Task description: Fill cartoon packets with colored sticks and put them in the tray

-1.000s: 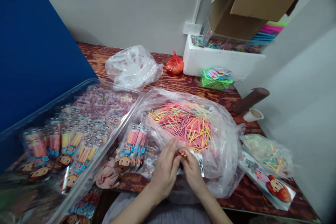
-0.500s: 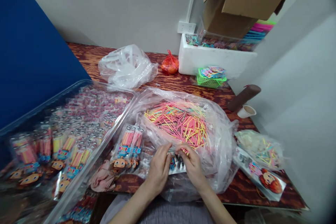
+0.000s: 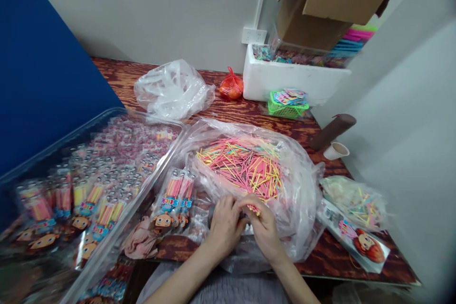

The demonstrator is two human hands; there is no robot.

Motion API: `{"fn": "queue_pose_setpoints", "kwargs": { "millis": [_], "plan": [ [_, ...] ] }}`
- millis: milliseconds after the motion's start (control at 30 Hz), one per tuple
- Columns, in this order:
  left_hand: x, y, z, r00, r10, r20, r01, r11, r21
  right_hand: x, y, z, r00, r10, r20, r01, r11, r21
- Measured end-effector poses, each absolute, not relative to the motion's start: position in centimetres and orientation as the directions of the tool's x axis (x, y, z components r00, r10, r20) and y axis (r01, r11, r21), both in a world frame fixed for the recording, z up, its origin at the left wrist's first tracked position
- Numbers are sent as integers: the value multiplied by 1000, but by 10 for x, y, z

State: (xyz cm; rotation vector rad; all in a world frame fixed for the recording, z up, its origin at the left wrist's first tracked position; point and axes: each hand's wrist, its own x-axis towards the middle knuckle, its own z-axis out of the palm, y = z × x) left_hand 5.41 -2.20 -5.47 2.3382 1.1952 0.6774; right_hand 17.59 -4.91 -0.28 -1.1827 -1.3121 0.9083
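My right hand (image 3: pixel 265 228) is closed around a small bundle of thin pink and yellow sticks (image 3: pixel 253 209), their ends showing past the fingers. Against it, my left hand (image 3: pixel 225 228) has its fingers curled, and whatever they grip is mostly hidden. Just beyond both hands, many loose pink, yellow and a few green sticks (image 3: pixel 242 166) lie in a large, opened clear plastic bag (image 3: pixel 299 190). Filled packets (image 3: pixel 176 199) with a cartoon face and "Stick" lettering lie to the left of my left hand.
On the left stands a clear plastic bin (image 3: pixel 142 199) full of filled packets. A crumpled pink cloth (image 3: pixel 141 240) is near the front edge. At right are a printed pouch (image 3: pixel 356 240), a bag of sticks (image 3: pixel 356 202), a paper cup (image 3: pixel 336 151) and a brown bottle (image 3: pixel 333 132).
My hands have come together and now touch. The left hand has moved right and its fingers have curled, covering the silvery printed packet that showed between the hands.
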Motion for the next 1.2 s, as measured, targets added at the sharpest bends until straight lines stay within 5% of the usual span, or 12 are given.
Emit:
{"fn": "queue_pose_setpoints", "kwargs": {
  "millis": [233, 467, 767, 1067, 1200],
  "plan": [
    [58, -11, -56, 474, 831, 292, 590, -546, 595, 179, -47, -3, 80, 961, 265, 160, 250, -955],
    [48, 7, -50, 539, 806, 246, 699, -590, 404, 181, -47, -5, 114, 959, 259, 139, 243, -960],
    [39, 20, -31, 500, 848, 179, 778, -530, 336, 183, -43, -6, 129, 962, 242, 143, 223, -964],
    [10, 36, -21, 241, 919, 313, 722, -385, 574, 179, -40, -9, 108, 977, 184, 120, 171, -978],
    [2, 36, -26, 305, 899, 315, 689, -436, 579, 176, -38, -10, 91, 983, 161, 119, 149, -982]
  ]
}}
